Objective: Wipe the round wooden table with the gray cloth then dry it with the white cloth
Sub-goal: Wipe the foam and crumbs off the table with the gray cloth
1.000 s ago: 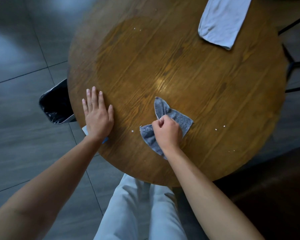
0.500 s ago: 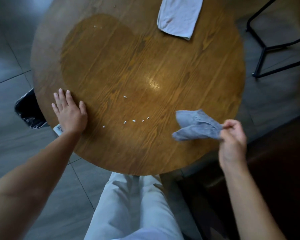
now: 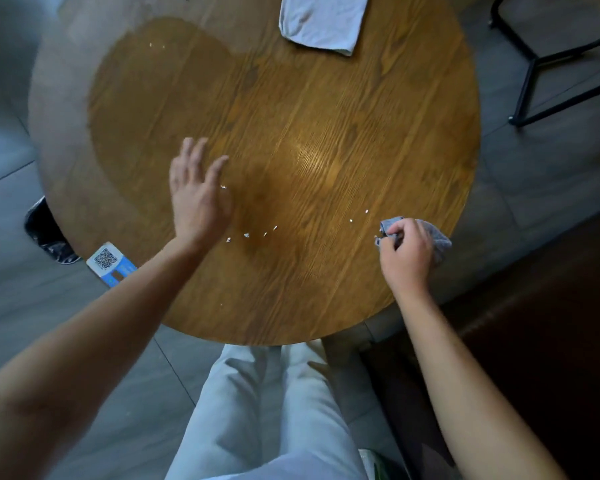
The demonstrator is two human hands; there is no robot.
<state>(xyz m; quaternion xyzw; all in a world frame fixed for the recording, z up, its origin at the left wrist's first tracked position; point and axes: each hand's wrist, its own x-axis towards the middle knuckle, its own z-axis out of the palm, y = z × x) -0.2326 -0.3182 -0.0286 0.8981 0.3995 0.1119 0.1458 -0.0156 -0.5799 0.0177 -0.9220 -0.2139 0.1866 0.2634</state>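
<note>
While a person looks down from above, the round wooden counter [image 3: 326,116] fills most of the view, its grain running toward the far right and a darker, damp-looking patch spreading over its left and middle. Grey floor tiles [image 3: 21,313] surround it, and black metal chair legs [image 3: 534,60] stand past its far right edge. Pale trousers [image 3: 264,410] show below the near rim. At the far edge, partly cut off by the frame, the white cloth [image 3: 323,22] lies flat on the wood, well apart from both hands. A black-lined bin [image 3: 45,233] sits on the floor at the counter's left side, and just beside it a small card with a QR code [image 3: 110,263] pokes out from the rim.

The left hand [image 3: 196,199] is over the middle-left of the counter, fingers straight and spread, holding nothing; blur hides whether the palm touches the wood. The right hand [image 3: 404,252] is near the right rim, its grip curled tight around the bunched gray cloth [image 3: 433,237], which pokes out on either side of the fist. Several tiny white crumbs [image 3: 246,235] lie scattered in a loose arc between the 2 hands.
</note>
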